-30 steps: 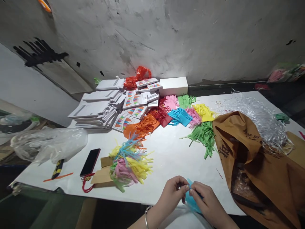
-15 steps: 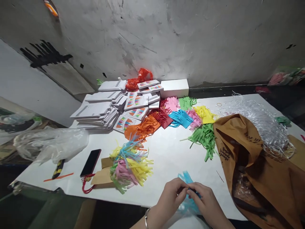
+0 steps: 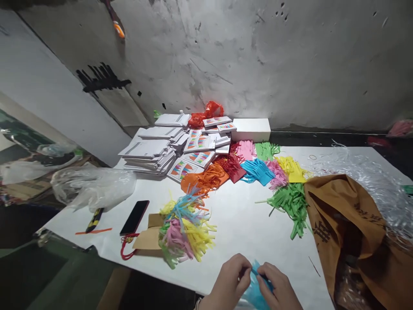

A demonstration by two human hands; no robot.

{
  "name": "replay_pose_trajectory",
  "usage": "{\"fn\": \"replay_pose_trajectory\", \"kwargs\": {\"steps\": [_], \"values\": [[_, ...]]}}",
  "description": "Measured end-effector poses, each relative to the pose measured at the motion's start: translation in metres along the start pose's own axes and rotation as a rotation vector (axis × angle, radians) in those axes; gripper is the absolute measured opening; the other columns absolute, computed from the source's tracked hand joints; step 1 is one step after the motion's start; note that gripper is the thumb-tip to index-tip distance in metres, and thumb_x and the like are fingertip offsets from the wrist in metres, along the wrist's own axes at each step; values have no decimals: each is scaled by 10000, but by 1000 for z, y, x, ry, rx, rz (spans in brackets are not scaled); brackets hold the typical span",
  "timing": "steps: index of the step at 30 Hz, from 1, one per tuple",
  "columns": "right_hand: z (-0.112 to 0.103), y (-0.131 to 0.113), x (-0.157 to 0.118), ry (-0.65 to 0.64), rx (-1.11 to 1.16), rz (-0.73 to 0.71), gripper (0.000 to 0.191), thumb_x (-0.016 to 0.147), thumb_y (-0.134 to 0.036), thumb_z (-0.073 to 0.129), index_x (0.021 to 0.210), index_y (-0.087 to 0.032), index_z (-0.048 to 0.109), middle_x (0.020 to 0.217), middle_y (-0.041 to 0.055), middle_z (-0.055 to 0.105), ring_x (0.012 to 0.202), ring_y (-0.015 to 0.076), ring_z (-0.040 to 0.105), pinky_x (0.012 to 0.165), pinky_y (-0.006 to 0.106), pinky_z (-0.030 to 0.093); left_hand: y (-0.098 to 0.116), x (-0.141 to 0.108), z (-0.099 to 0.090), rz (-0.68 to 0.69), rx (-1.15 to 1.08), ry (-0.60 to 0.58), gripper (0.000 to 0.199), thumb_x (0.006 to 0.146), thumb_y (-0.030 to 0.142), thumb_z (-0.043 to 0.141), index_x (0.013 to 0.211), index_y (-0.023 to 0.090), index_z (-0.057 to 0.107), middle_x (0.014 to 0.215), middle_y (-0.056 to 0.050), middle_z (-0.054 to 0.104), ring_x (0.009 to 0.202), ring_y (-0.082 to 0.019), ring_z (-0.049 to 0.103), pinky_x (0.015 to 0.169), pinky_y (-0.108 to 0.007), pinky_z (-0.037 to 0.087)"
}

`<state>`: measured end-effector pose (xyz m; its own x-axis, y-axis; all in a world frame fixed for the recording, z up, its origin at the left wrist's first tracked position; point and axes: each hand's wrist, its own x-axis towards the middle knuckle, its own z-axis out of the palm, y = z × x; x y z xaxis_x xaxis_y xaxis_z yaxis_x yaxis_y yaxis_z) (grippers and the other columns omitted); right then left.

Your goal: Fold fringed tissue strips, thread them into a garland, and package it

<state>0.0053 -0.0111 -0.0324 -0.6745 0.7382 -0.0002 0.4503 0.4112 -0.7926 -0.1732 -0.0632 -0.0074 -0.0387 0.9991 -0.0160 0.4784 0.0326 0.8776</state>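
Note:
Close to the table's front edge, my left hand (image 3: 232, 276) and my right hand (image 3: 278, 282) work side by side on a blue tissue-paper tassel (image 3: 254, 297). The fingers of both hands are pinched on its upper part, the right thumb pressed against it. Its lower strands hang toward me, partly hidden by the hands. To the left, a bundle of tassels (image 3: 190, 234) in pink, yellow, blue and green lies on an open brown cardboard box (image 3: 146, 239).
Fringed papers lie in a row: orange (image 3: 204, 178), blue (image 3: 260, 171), green (image 3: 288, 202). Behind are stacked white packets (image 3: 148, 148) and a white box (image 3: 251, 129). A brown cloth bag (image 3: 342, 206) is at right. A phone (image 3: 135, 217) and a cutter (image 3: 95, 220) lie left.
The view has turned left, so the table's things sit farther right in it. My hands have come slightly apart, still on the blue tassel.

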Motion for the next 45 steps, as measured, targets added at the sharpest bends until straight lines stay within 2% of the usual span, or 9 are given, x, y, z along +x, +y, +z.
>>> {"fn": "replay_pose_trajectory", "kwargs": {"steps": [8, 12, 16, 20, 23, 26, 30, 35, 45], "values": [[41, -10, 53, -148, 36, -30, 238, 954, -352, 455, 862, -223, 632, 828, 35, 661, 791, 182, 621, 716, 255, 483, -51, -6, -36, -180, -244, 137, 313, 933, 428, 478, 763, 183, 574, 592, 22, 520, 472, -102, 482, 491, -196, 419], [48, 10, 109, -68, 146, -85, 280, 906, -417, 558, 1098, -259, 687, 1081, 66, 707, 1001, 225, 650, 895, 312, 501, -90, -9, -116, -288, -67, 398, 339, 904, 489, 496, 817, 198, 646, 742, -39, 655, 565, -158, 593, 524, -239, 498], [51, 46, 205, 140, 159, -23, 305, 903, -415, 520, 1042, -221, 709, 1008, 95, 726, 900, 241, 677, 833, 356, 534, -137, -14, -213, -325, 300, 479, 282, 829, 461, 532, 796, 238, 701, 822, -55, 727, 794, -257, 683, 738, -354, 567], [58, 78, 314, 306, 96, 39, 389, 896, -405, 448, 1126, -153, 636, 1024, 150, 695, 897, 273, 651, 799, 412, 522, -160, 4, -250, -424, 564, 599, 292, 819, 368, 475, 917, 248, 723, 955, -70, 712, 899, -285, 678, 813, -436, 558], [69, 98, 373, 421, 23, 64, 408, 826, -380, 514, 1113, -108, 616, 1036, 189, 660, 986, 320, 592, 883, 481, 457, -155, 45, -223, -329, 520, 676, 298, 847, 376, 498, 1008, 234, 705, 1040, -92, 683, 1018, -286, 636, 913, -451, 520], [76, 114, 400, 476, -26, 80, 353, 815, -304, 496, 1079, -108, 623, 924, 172, 659, 956, 319, 576, 910, 504, 415, -146, 105, -170, -245, 226, 486, 252, 864, 379, 541, 982, 231, 708, 1027, -100, 677, 944, -260, 641, 849, -407, 540], [72, 128, 394, 499, -45, 94, 311, 863, -262, 423, 1081, -136, 606, 891, 138, 657, 882, 277, 596, 842, 431, 459, -152, 193, -104, -312, -272, 388, 186, 792, 349, 647, 883, 205, 723, 926, -89, 670, 804, -219, 621, 736, -337, 529], [50, 130, 365, 480, -64, 106, 311, 883, -294, 486, 1166, -184, 556, 916, 81, 658, 848, 244, 614, 760, 357, 498, -180, 283, -54, -489, -681, 446, 314, 733, 390, 678, 933, 155, 619, 688, -16, 610, 527, -137, 559, 468, -238, 451], [41, 137, 352, 388, -157, -62, 214, 900, -186, 406, 863, -204, 616, 1007, 98, 578, 929, 232, 569, 803, 358, 478, -197, 312, -22, -530, -997, 517, 342, 680, 388, 715, 853, 157, 530, 563, 13, 598, 467, -131, 583, 442, -219, 435]]}}
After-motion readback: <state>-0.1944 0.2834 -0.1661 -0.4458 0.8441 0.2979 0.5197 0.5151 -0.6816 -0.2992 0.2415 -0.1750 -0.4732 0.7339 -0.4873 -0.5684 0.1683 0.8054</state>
